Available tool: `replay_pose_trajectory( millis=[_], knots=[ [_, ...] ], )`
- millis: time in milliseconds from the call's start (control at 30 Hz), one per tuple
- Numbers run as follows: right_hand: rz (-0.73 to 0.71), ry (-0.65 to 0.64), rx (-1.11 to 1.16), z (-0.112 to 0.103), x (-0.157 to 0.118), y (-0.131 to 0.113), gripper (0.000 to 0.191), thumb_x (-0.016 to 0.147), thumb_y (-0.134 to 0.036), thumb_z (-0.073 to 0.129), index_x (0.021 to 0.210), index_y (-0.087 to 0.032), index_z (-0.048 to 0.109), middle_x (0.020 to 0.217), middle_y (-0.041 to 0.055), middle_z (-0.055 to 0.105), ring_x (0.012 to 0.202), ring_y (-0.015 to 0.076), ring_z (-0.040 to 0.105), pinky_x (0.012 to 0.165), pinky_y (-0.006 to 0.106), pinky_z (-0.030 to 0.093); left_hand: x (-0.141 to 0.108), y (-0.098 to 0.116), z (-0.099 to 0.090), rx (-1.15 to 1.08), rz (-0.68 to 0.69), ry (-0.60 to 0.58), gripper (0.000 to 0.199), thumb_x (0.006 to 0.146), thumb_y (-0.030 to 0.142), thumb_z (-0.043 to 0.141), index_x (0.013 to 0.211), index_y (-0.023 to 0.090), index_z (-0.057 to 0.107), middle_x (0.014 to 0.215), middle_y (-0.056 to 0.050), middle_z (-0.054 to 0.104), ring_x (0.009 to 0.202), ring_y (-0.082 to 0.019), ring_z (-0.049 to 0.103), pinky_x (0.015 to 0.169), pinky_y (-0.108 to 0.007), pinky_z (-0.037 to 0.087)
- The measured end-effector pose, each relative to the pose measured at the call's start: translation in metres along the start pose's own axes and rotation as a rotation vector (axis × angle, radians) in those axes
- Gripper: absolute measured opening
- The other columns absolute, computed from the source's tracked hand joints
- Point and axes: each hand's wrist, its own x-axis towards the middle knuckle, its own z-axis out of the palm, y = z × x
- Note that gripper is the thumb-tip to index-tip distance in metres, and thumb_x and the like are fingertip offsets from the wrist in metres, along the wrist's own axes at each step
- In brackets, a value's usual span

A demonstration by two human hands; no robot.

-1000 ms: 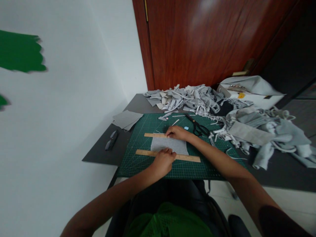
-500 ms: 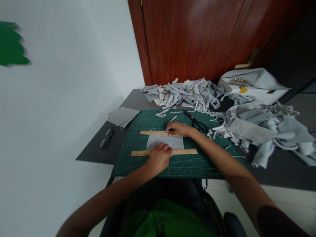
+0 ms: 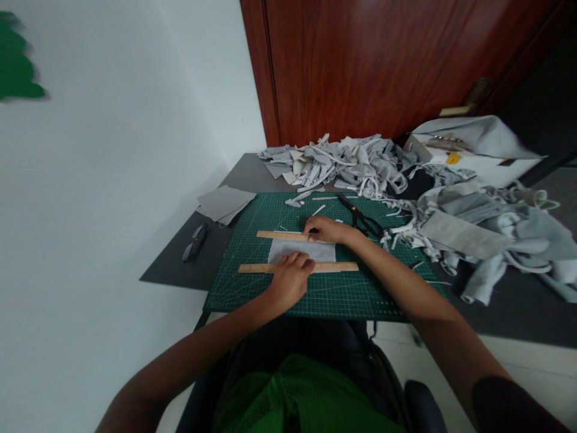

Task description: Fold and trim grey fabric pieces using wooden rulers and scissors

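Note:
A piece of light grey fabric (image 3: 301,249) lies flat on a green cutting mat (image 3: 252,294). Across its near edge runs a wooden ruler (image 3: 336,266), and a second wooden ruler (image 3: 270,234) lies along its far edge. My left hand (image 3: 291,281) is closed over the near ruler, fingers curled and pressing down near its middle. At the far ruler, my right hand (image 3: 328,230) pinches with thumb and fingertips, covering part of its right half. Black-handled scissors (image 3: 360,218) rest beyond my right hand, together with thin fabric strips (image 3: 319,210).
Heaps of grey fabric scraps (image 3: 333,162) fill the table's back and right side (image 3: 487,240). A white box (image 3: 482,168) stands at back right. On the left are flat grey fabric pieces (image 3: 225,203) and eyeglasses (image 3: 195,243). A white wall (image 3: 112,180) borders the left.
The camera view has tilted slightly, so the table sits a little higher in the picture. Both hands stay at their rulers, with the left fingers shifted slightly.

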Motion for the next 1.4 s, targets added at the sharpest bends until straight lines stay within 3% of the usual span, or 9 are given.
replay_pose_trajectory(
  millis=[200,367,633,867,1133,1400],
  knots=[
    [-0.026,0.002,-0.009,0.002,0.0,0.003,0.02,0.084,-0.011,0.077,0.102,-0.015,0.081,0.101,0.0089,0.075,0.099,0.0232,0.067,0.092,0.034,0.049,0.005,-0.001,0.002,-0.049,-0.042,0.03,0.036,0.098,0.014,0.055,0.129,0.024,0.071,0.142,-0.01,0.061,0.131,-0.032,0.053,0.099,-0.048,0.048],
    [-0.042,-0.002,-0.033,0.004,0.002,0.007,0.02,0.083,-0.009,0.076,0.101,-0.017,0.08,0.097,0.0076,0.075,0.096,0.0228,0.067,0.091,0.034,0.048,0.013,-0.004,0.002,-0.066,-0.073,0.025,0.035,0.095,0.01,0.056,0.121,0.023,0.076,0.144,-0.011,0.059,0.13,-0.034,0.051,0.099,-0.05,0.048],
    [-0.056,-0.002,-0.079,0.004,0.0,0.003,0.02,0.085,-0.009,0.074,0.101,-0.02,0.079,0.1,0.0068,0.074,0.099,0.0222,0.067,0.092,0.034,0.049,0.019,-0.015,0.002,-0.262,0.086,-0.053,0.04,0.093,0.003,0.055,0.117,0.027,0.077,0.113,-0.004,0.07,0.111,-0.025,0.058,0.097,-0.041,0.047],
    [-0.006,-0.019,-0.152,0.005,-0.003,-0.009,0.024,0.084,-0.005,0.071,0.102,-0.018,0.077,0.102,0.0077,0.073,0.103,0.0229,0.066,0.091,0.033,0.046,0.016,-0.015,-0.004,-0.306,0.145,-0.07,0.031,0.094,0.007,0.058,0.109,0.023,0.079,0.108,-0.004,0.071,0.106,-0.024,0.058,0.092,-0.039,0.046],
    [0.046,-0.073,-0.243,0.001,-0.004,-0.024,0.023,0.086,-0.005,0.065,0.101,-0.018,0.076,0.102,0.0082,0.072,0.102,0.0228,0.064,0.089,0.03,0.043,0.012,0.002,0.004,-0.235,-0.027,0.002,0.027,0.095,0.009,0.057,0.105,0.024,0.077,0.107,-0.005,0.072,0.11,-0.027,0.059,0.092,-0.043,0.045],
    [0.08,-0.092,-0.288,0.001,-0.003,-0.029,0.019,0.088,-0.008,0.064,0.098,-0.018,0.075,0.102,0.0082,0.07,0.101,0.0229,0.063,0.085,0.029,0.042,0.018,-0.005,0.007,-0.29,-0.101,0.086,0.021,0.094,0.013,0.061,0.099,0.024,0.079,0.105,-0.005,0.071,0.108,-0.025,0.06,0.094,-0.042,0.047]
  ],
)
